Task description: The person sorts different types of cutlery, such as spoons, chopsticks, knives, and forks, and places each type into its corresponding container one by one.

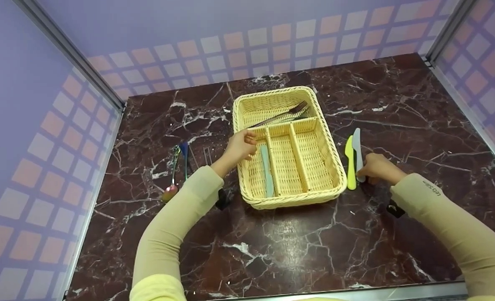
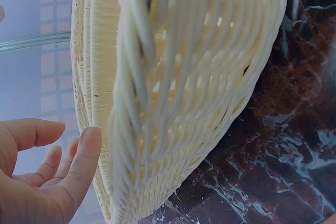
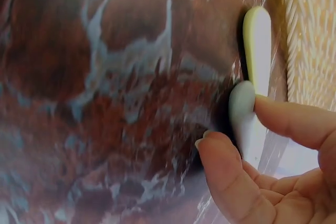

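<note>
My left hand (image 1: 242, 146) hovers over the left edge of the pale wicker basket (image 1: 339, 175), fingers loosely bent and holding nothing. In the left wrist view the basket's woven wall (image 2: 184, 93) rises beside that hand's fingers. A teal knife (image 1: 266, 171) lies in the basket's left front compartment. Dark forks (image 1: 278, 115) lie in the long back compartment. To the basket's right, my right hand (image 1: 379, 167) pinches the handle of a grey-blue knife (image 1: 357, 146); the right wrist view shows the thumb against that handle. Close beside it lies a yellow-green knife (image 1: 351, 167).
Left of the basket, a shiny multicoloured spoon (image 1: 171, 192) and a blue-ended utensil (image 1: 184, 150) lie on the dark marbled table (image 1: 289, 251). A fork's tines (image 1: 207, 155) show there, partly hidden by my left arm. Panel walls (image 1: 272, 42) bound the table's back and sides.
</note>
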Demonstrator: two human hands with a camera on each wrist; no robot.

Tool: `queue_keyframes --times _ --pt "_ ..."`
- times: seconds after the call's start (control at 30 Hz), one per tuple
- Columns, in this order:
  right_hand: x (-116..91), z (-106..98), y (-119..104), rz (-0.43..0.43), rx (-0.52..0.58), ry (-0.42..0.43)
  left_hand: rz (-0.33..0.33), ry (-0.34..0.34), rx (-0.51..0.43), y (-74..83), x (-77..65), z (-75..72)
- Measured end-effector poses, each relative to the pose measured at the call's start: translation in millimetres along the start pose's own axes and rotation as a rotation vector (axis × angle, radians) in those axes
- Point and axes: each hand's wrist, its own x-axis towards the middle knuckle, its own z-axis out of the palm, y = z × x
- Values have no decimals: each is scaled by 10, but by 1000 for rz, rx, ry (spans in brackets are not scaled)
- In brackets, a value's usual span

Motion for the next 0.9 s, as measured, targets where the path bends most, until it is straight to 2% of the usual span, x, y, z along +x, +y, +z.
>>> queue_keyframes --times 0.27,0.5,0.7,0.9 --pt "-4 28 22 -1 67 4 3 -16 -52 -14 7 5" --pt "-26 22 70 29 210 -23 13 -16 -70 -26 4 -2" --pt "-44 -88 106 9 304 -40 33 -5 -43 -43 3 -26" --pt "-16 -275 24 -39 419 14 61 -5 -12 -62 14 -71"
